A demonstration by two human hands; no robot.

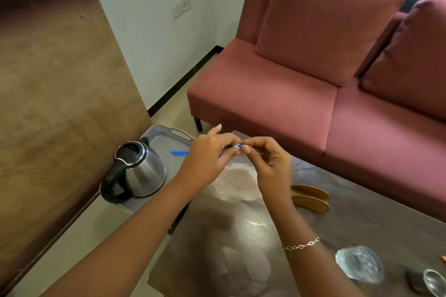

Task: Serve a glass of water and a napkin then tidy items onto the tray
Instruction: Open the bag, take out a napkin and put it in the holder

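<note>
Left hand and right hand pinch the clear bag at its top; kettle on tray left, coasters right, glass near right.

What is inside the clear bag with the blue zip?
Through the clear bag shows a soft white mass, perhaps napkins; too blurred to be sure. The left hand and right hand pinch the blue zip, covering the bag's top.

Left hand, right hand pinch blue-sealed bag; kettle on tray.
</note>
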